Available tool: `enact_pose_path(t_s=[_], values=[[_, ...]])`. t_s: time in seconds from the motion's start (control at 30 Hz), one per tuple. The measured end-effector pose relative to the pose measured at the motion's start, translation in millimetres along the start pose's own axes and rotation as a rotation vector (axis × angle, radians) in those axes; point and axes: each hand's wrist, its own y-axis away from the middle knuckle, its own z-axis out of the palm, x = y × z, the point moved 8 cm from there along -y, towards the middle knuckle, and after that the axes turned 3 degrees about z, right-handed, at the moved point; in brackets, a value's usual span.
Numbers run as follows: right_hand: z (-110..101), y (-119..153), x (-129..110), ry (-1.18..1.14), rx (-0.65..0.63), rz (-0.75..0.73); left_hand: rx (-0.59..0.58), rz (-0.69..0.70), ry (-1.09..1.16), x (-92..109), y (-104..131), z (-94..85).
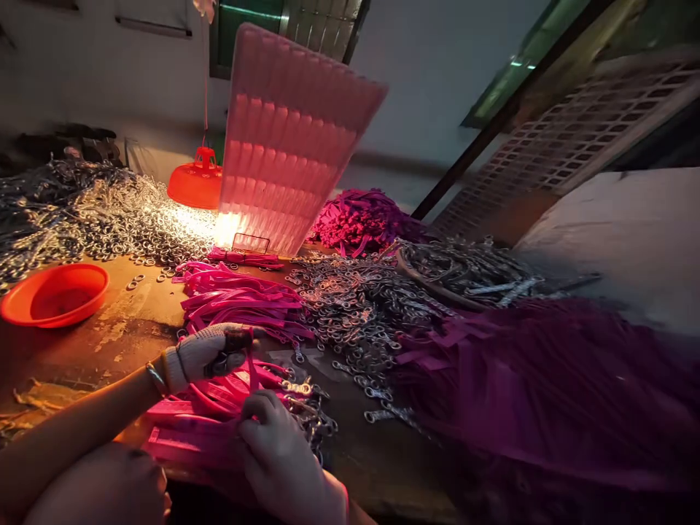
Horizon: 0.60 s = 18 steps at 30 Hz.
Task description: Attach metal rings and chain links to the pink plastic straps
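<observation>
A white, dark-fingered glove covers my left hand (216, 351), which pinches the upper end of a narrow pink strap (253, 370). Just below it, my bare right hand (281, 448) is closed around the lower part of that strap; its fingertips are partly hidden. Under and beside both hands lies a pile of pink straps (191, 437) with metal clasps (300, 388) at their right ends. Another bundle of pink straps (240, 295) rests just beyond my left hand.
Metal clasps (355, 299) heap mid-table, more rings (136, 219) back left. An orange bowl (60, 292) sits left; a red lamp (195, 182) hangs by a ribbed translucent panel (284, 138). Dark pink straps (536, 386) fill the right. A bare limb, unclear whose, shows bottom left.
</observation>
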Motion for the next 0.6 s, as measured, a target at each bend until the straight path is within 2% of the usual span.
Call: enact_pose_path(t_s=[0.07,0.17,0.23,0.3,0.37,0.43,0.6], values=[[-7,-1,0,-0.096,0.028,0.046,-0.024,-0.024,-0.064,-1,5,2.8],[-35,-7,14,-0.223,0.139,0.17,-0.043,0.019,-0.124,4,13,4.2],[-51,-13,30,-0.246,0.176,0.273,-0.116,0.069,-0.178,6,18,10.4],[-58,-21,44,-0.208,0.161,0.337,-0.22,0.094,-0.248,4,23,20.0],[-59,-28,52,-0.098,0.157,0.359,-0.275,0.098,-0.317,0,26,26.9],[-54,-33,55,0.062,0.145,0.37,-0.252,0.105,-0.368,-3,27,29.3],[-37,-38,48,0.411,0.0,0.41,-0.177,0.106,-0.475,-4,27,34.5]])
